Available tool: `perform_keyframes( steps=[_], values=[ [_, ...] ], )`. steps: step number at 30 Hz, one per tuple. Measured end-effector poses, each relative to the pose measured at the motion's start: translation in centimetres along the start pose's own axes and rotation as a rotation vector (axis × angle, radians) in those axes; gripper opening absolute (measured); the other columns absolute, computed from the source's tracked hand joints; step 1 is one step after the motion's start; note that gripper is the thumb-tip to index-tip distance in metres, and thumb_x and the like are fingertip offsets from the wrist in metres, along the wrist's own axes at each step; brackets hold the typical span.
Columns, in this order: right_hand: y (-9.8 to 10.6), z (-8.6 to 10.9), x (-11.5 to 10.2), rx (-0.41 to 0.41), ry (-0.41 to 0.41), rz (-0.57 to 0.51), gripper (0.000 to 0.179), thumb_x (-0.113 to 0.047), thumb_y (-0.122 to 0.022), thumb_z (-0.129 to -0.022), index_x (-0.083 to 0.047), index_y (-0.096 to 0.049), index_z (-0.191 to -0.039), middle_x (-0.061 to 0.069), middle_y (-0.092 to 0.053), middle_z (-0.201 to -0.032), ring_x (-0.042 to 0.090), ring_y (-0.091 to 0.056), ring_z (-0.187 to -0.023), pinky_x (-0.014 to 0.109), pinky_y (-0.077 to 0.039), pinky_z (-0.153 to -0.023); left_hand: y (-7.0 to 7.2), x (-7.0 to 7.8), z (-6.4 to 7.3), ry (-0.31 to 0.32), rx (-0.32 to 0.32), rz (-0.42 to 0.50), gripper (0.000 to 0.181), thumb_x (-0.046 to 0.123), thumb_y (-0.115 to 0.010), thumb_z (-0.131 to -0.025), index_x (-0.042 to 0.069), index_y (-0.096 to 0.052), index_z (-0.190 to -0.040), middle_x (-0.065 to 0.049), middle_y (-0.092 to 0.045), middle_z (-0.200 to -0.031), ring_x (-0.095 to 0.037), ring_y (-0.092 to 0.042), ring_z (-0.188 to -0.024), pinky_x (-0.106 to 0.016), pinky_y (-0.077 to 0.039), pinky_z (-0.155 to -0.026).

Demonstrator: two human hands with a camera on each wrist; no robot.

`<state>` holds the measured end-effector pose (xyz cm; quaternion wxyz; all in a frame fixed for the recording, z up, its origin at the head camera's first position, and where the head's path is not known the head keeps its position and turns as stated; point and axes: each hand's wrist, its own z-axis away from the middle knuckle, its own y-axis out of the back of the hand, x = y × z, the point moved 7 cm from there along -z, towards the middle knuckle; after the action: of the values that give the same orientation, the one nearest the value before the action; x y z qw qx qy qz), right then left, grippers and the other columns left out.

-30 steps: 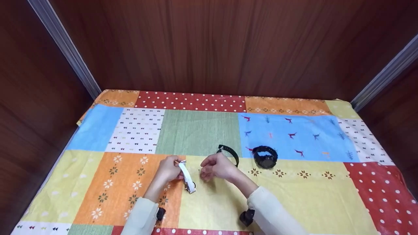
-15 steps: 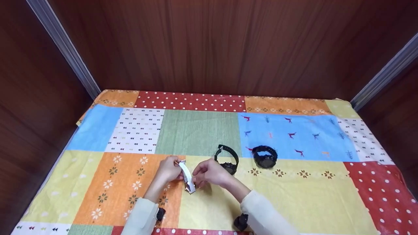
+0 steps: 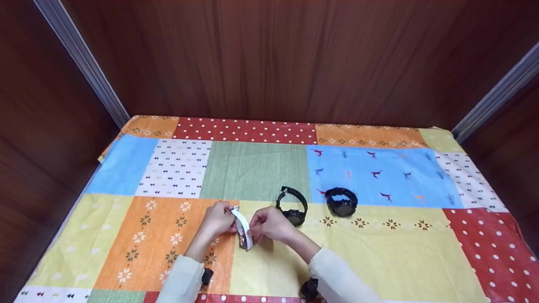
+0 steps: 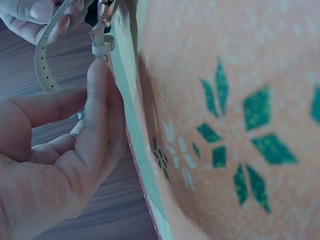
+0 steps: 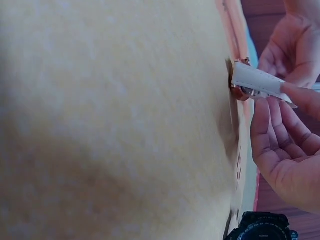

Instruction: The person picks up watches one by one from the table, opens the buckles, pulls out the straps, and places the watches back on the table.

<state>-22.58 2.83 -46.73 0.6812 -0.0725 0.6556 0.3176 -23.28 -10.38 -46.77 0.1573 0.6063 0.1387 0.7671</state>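
A wristwatch with a white strap [image 3: 242, 223] and a rose-gold coloured case is between the two hands, left of the table's middle. My left hand [image 3: 218, 219] pinches one strap part at its far end; in the left wrist view, thumb and index finger [image 4: 96, 105] meet there, close to a strap loop [image 4: 102, 49]. From the right, my right hand [image 3: 273, 225] pinches the other strap part, the one with a row of holes [image 4: 42, 65]. The right wrist view shows its thumb lying on the white strap [image 5: 257, 80], with the fingers beneath, near the case [image 5: 241, 92].
Just beyond my right hand stands a black watch [image 3: 295, 217] with its strap in a loop. Another black watch [image 3: 343, 207] lies further right. A patchwork tablecloth [image 3: 261, 168] covers the table; dark wooden panels [image 3: 269, 63] enclose its back and sides.
My right hand has moved left to the white-strapped watch and taken hold of its strap, uncovering more of the nearer black watch. The left hand keeps its place.
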Motion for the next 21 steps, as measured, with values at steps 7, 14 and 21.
perform_keyframes(
  steps=[7,14,21],
  values=[
    [-0.2,0.2,-0.2,0.000,-0.030,-0.010,0.010,0.003,-0.070,-0.073,0.007,-0.061,-0.073,0.018,-0.063,-0.066,0.031,-0.062,-0.055,0.041,-0.052,-0.052,-0.1,0.0,0.0,0.001,-0.003,-0.067,0.011,-0.010,-0.049,-0.073,-0.004,-0.057,-0.078,-0.008,-0.052,-0.065,-0.016,-0.059,-0.050,-0.027,-0.052,-0.049],
    [-0.1,0.1,0.2,0.018,-0.043,0.020,0.008,0.004,-0.069,-0.073,0.006,-0.061,-0.073,0.010,-0.061,-0.062,0.028,-0.061,-0.053,0.037,-0.052,-0.050,-0.3,-0.4,-0.1,0.056,-0.028,0.001,0.008,-0.010,-0.051,-0.077,-0.005,-0.056,-0.081,-0.009,-0.052,-0.066,-0.014,-0.058,-0.048,-0.028,-0.053,-0.051],
    [0.5,0.5,-0.8,0.019,-0.025,0.003,0.004,0.011,-0.063,-0.074,0.010,-0.059,-0.073,0.018,-0.062,-0.065,0.042,-0.061,-0.062,0.048,-0.051,-0.057,-0.2,-0.9,-0.2,0.091,-0.031,0.056,0.007,-0.012,-0.052,-0.078,-0.006,-0.054,-0.082,-0.010,-0.052,-0.066,-0.014,-0.057,-0.049,-0.028,-0.053,-0.053]
  ],
)
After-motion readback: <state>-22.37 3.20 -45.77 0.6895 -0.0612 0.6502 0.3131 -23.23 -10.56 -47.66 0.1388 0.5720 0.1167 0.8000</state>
